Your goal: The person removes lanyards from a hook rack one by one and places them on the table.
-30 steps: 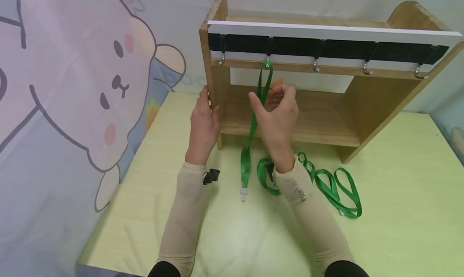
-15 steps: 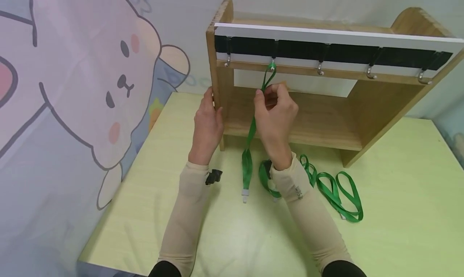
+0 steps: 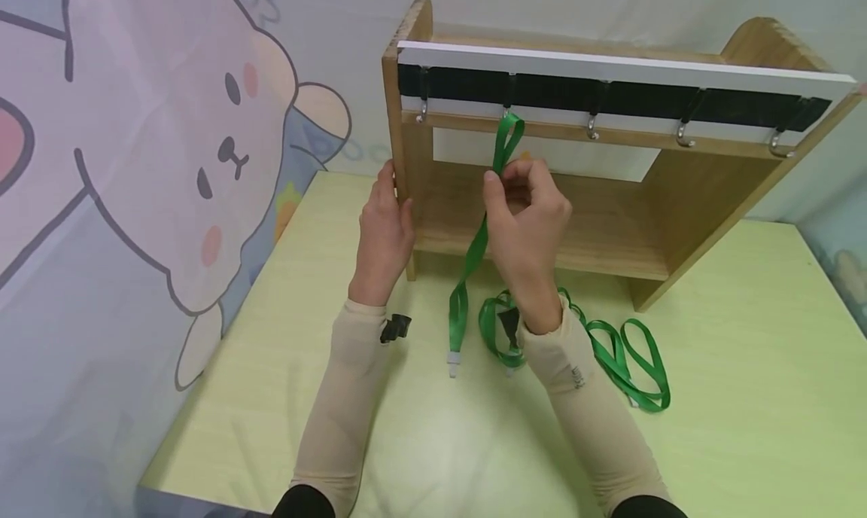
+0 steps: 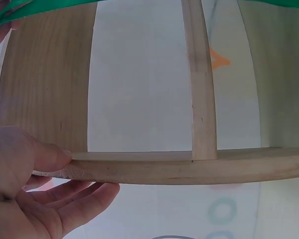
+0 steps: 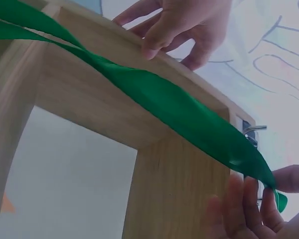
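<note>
In the head view my right hand [image 3: 528,224] pinches a green lanyard [image 3: 467,262] between thumb and fingertips, just below its top loop. The loop overlaps the second metal hook from the left, and I cannot tell whether it hangs on it. The lanyard's lower end, with a pale clip [image 3: 453,364], dangles toward the table. The right wrist view shows the strap [image 5: 159,94] running from the pinching fingertips across the shelf's opening. My left hand [image 3: 384,239] grips the side panel [image 4: 139,169] of the wooden shelf, thumb on the inner face and fingers on the outer.
Several metal hooks line a black strip [image 3: 555,92] on the shelf's white front board. More green lanyards lie on the table, one looped [image 3: 497,330] by the right wrist and another [image 3: 630,367] farther right. A wall with a cartoon bear [image 3: 169,126] borders the left.
My right thumb and fingers have closed on the lanyard below its loop. Since then the hand has shifted slightly right and the loop has risen and widened. My left hand keeps its grip.
</note>
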`<state>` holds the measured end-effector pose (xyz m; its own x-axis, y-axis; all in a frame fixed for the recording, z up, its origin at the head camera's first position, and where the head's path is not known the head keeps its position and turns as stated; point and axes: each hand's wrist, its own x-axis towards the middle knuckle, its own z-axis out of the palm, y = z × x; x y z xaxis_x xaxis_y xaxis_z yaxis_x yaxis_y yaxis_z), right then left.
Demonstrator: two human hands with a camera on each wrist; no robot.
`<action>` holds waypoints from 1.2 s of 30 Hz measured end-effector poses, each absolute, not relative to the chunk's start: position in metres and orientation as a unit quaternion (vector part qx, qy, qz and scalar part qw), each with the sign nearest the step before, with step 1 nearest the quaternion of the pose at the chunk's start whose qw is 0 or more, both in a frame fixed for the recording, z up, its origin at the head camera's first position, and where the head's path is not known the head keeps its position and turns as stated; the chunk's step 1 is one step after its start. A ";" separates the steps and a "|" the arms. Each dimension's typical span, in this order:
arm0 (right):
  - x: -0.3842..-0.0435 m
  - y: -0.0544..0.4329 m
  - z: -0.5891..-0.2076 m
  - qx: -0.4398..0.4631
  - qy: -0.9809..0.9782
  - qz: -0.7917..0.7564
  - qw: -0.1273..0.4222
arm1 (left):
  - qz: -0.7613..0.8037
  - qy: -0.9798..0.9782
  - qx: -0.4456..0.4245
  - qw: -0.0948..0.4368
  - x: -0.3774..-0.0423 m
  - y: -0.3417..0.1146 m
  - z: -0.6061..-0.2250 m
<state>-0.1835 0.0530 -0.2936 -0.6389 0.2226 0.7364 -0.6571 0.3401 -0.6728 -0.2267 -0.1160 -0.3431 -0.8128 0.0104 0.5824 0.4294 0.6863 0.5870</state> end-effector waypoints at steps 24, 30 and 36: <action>-0.170 0.073 -0.339 0.104 -0.664 0.734 0.095 | -0.382 -0.876 -0.123 0.268 -0.227 -0.116 -0.344; -0.169 0.072 -0.354 0.069 -0.643 0.763 0.016 | -0.380 -0.878 -0.117 0.265 -0.228 -0.116 -0.343; -0.171 0.064 -0.371 0.064 -0.649 0.757 -0.039 | -0.382 -0.879 -0.116 0.259 -0.228 -0.117 -0.343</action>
<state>-0.1710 0.0642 -0.3712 -0.9887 -0.1425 0.0468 -0.0245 -0.1542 -0.9877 -0.2279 -0.1168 -0.3427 -0.8387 0.0048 0.5446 0.4016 0.6809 0.6125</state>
